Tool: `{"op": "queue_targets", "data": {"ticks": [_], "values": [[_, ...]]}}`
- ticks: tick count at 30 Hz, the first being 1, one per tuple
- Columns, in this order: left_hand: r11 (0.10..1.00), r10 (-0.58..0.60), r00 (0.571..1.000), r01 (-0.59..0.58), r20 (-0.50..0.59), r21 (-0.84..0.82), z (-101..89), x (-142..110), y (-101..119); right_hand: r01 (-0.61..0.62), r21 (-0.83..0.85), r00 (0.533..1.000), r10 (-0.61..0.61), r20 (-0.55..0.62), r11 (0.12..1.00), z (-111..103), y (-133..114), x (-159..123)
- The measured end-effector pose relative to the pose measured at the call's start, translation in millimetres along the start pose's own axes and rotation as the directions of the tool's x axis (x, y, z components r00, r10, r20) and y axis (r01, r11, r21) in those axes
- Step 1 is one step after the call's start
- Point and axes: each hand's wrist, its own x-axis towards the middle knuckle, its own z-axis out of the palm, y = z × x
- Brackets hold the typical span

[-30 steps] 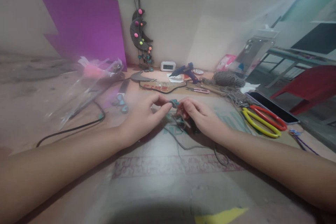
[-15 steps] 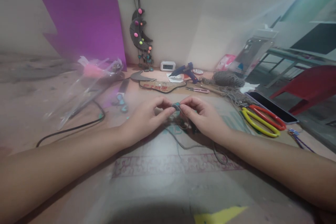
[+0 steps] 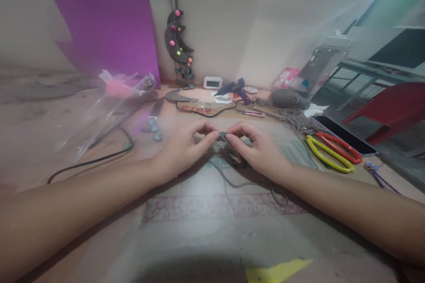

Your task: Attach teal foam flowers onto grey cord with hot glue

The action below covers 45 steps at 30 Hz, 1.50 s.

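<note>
My left hand (image 3: 182, 147) and my right hand (image 3: 259, 149) meet at the middle of the table, fingertips pinched together on a small teal bead (image 3: 222, 134). A grey cord (image 3: 239, 183) runs from under my hands toward me and curls on the printed mat. Most of the bead is hidden between my fingers. Both hands are closed in a pinch.
Yellow and red scissors (image 3: 332, 154) and a dark phone (image 3: 345, 135) lie right. A blue glue gun (image 3: 234, 89), small clock (image 3: 212, 82), pink snips (image 3: 252, 114) and grey yarn (image 3: 287, 99) sit behind. Plastic bags (image 3: 113, 101) and a black cable (image 3: 96, 159) lie left; a purple sheet (image 3: 106, 35) leans on the wall.
My right hand's fingers have moved up from the cord to pinch the bead against my left fingertips. The bead is now more hidden.
</note>
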Motion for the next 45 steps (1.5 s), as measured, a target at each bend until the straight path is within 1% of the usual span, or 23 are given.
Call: {"op": "queue_targets", "data": {"ticks": [4, 8, 10, 14, 17, 19, 23, 26, 29, 34, 39, 41, 45], "values": [[1.000, -0.018, 0.999, 0.018, 0.031, 0.009, -0.7, 0, -1, 0.023, -0.003, 1.000, -0.023, -0.006, 1.000, 0, -1, 0], [0.999, -0.038, 0.998, 0.039, 0.057, -0.015, 0.0, 0, -4, 0.014, -0.014, 1.000, -0.014, -0.014, 1.000, 0, -2, 1], [0.999, -0.033, 0.999, 0.034, 0.038, -0.028, 0.6, 0, -6, 0.010, -0.012, 1.000, -0.010, -0.018, 1.000, 0, -2, 1], [0.998, -0.001, 0.999, -0.001, -0.035, -0.056, 0.9, -1, -9, -0.007, 0.001, 1.000, 0.007, -0.019, 1.000, 0, -3, 0], [0.999, 0.041, 0.998, -0.041, -0.042, 0.001, 0.1, -2, -7, -0.008, -0.005, 1.000, 0.008, -0.014, 1.000, -1, -2, 0], [0.996, 0.076, 0.996, -0.074, -0.044, 0.041, -0.4, -1, -4, 0.012, -0.015, 1.000, -0.013, -0.019, 1.000, -1, -1, 1], [0.993, 0.104, 0.994, -0.102, -0.036, 0.051, -0.6, 0, -1, 0.044, -0.023, 0.999, -0.045, -0.020, 0.999, 0, 1, 1], [0.996, 0.083, 0.997, -0.083, -0.001, 0.032, -0.6, 1, -2, 0.048, -0.024, 0.999, -0.048, -0.018, 0.999, 1, 0, 0], [0.999, 0.035, 0.999, -0.035, 0.020, -0.001, -0.6, 1, -3, 0.046, -0.021, 0.999, -0.046, -0.020, 0.999, 1, -2, -1], [0.998, -0.062, 0.995, 0.061, -0.079, -0.005, -0.4, 2, -2, 0.038, -0.007, 0.999, -0.039, -0.032, 0.999, 1, -2, 1], [0.990, -0.135, 0.987, 0.137, -0.087, 0.015, -0.5, 3, 3, 0.031, 0.007, 0.999, -0.030, -0.038, 1.000, 1, 0, 2], [0.989, -0.145, 0.985, 0.146, -0.096, 0.002, -0.7, 3, 2, 0.028, 0.011, 0.999, -0.028, -0.038, 1.000, 1, 1, 2], [0.992, -0.128, 0.984, 0.126, -0.122, -0.019, -0.6, 3, -4, 0.024, 0.016, 0.999, -0.023, -0.038, 1.000, 1, 1, 3]]}}
